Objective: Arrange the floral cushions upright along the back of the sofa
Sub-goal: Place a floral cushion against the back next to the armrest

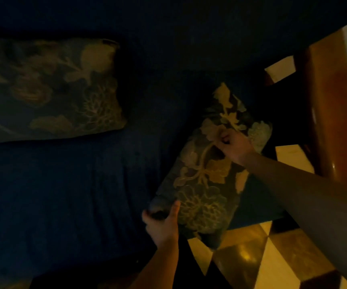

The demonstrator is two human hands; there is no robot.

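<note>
The scene is dim. A floral cushion (206, 180) lies tilted at the right end of the dark blue sofa seat (64, 195), partly hanging over the seat's front edge. My left hand (162, 222) grips its near bottom corner, thumb on top. My right hand (234, 146) pinches the fabric near its upper right part. A second floral cushion (49, 88) leans against the sofa back (168, 38) at the left, apart from both hands.
A wooden armrest frame (331, 105) borders the sofa on the right. A checkered glossy tile floor (252, 257) shows at the lower right. Sofa seat stretches between the two cushions.
</note>
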